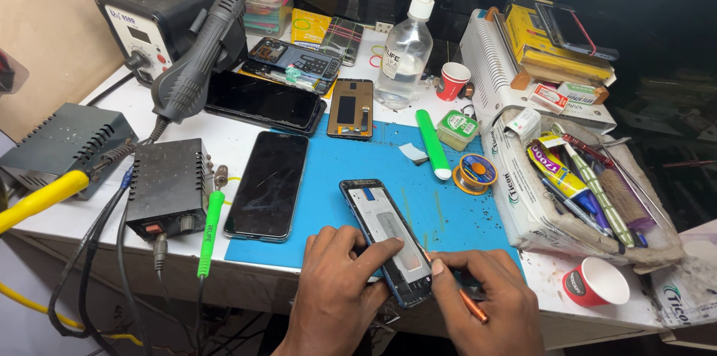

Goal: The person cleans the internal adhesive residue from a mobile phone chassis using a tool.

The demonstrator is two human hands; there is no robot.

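Clearly fragile and thin, the opened phone frame [388, 240] lies on the blue mat [328, 177], pinned under the left hand [340, 270]'s grip; right hand [489, 296] pinches a copper tool [472, 304] just beside its edge.

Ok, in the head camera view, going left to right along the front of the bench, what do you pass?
Yellow handle → small black power box → green-handled tool → black phone on the mat's left edge → left hand → opened phone frame → right hand → red paper cup.
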